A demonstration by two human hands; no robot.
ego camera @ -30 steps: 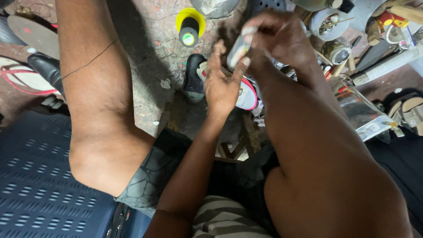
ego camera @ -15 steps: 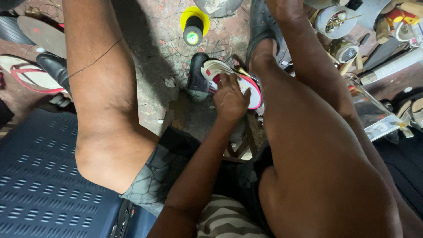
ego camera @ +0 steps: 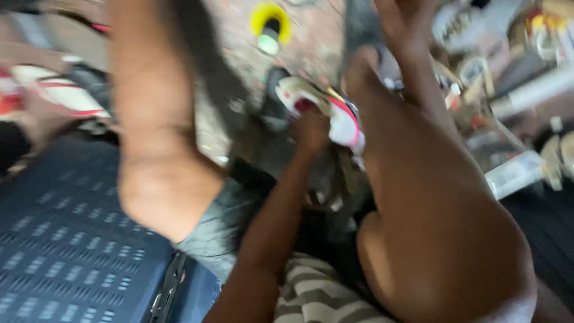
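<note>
**Left hand on the sneaker, right hand gone up to the clutter**

Stained concrete floor (ego camera: 239, 66) fills the blurred background, strewn with thread and scraps. Between the person's knees, the white and pink sneaker (ego camera: 341, 122) lies at about 12 o'clock from the lap, tilted against the right leg. The left hand (ego camera: 311, 130) is closed on its near edge, pinning it in place. A second ago both hands were raised together around a small tube; now they have parted, the left dropping to the shoe, the right hand (ego camera: 406, 21) lifting to 1 o'clock toward the tins and tools. Its fingers look spread, though blur hides whether anything is in it. A yellow-based thread spool (ego camera: 270, 27) stands at 11 o'clock. Work appears to have shifted from tube to shoe.
</note>
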